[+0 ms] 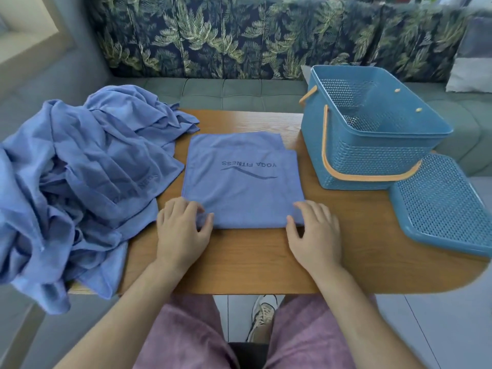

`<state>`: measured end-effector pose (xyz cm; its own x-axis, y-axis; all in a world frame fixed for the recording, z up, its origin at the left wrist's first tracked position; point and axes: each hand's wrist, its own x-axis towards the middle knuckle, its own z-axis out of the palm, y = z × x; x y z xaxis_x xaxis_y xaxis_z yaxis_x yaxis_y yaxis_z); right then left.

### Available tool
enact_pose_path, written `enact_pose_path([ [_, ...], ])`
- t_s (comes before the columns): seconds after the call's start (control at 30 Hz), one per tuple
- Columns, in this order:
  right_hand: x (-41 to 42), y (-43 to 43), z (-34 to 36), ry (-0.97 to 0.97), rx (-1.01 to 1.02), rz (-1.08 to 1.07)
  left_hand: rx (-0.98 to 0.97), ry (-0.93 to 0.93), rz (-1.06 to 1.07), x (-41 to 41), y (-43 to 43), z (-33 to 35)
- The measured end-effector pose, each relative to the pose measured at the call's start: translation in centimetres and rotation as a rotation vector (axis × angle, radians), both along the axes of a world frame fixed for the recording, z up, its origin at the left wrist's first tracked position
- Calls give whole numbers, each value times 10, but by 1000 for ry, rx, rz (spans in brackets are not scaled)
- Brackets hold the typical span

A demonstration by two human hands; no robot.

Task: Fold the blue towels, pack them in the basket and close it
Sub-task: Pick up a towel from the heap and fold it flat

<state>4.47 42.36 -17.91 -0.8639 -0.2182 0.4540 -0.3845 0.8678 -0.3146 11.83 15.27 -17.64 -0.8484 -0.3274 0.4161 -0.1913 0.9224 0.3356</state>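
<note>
Blue basket (372, 161) open — lid (442, 203) beside it, folded towel (239, 193) alongside

Wood-grain desk (253, 257) with a rounded near-right corner, carrying four items. Centre: folded blue towel (239, 182), flat, "YOGA FITNESS" print upside down to the camera. Left: crumpled heap of blue towels (87, 166), touching the folded one and spilling over the desk's left edge. Upper right: blue perforated plastic basket (372, 161), open, orange handles down. Just right of it, lower: blue perforated lid (442, 209), touching the basket. Left hand (181, 230) and right hand (316, 235) rest on the desk, fingers pinching the folded towel's near corners.
</note>
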Motion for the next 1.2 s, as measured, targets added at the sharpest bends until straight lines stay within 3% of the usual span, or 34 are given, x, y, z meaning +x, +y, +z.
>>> enact_pose_path([
  [0.13, -26, -46, 8, -186, 141, 104, 112, -224, -190, -55, 17, 11],
  [0.27, -33, -64, -5, -415, 286, 128, 40, -404, -195, -61, 28, -7],
  [0.67, 84, -25, 0, -329, 302, 93, -23, -237, -205, 48, 63, -21],
  [0.83, 41, -38, 17, -329, 263, 151, -16, -213, -183, 13, 53, -4],
  [0.97, -6, -60, 7, -449, 343, 186, -1, -386, -195, -30, 36, -5],
  [1.2, 47, -39, 1, -438, 329, 202, 23, -380, -182, 17, 44, -13],
])
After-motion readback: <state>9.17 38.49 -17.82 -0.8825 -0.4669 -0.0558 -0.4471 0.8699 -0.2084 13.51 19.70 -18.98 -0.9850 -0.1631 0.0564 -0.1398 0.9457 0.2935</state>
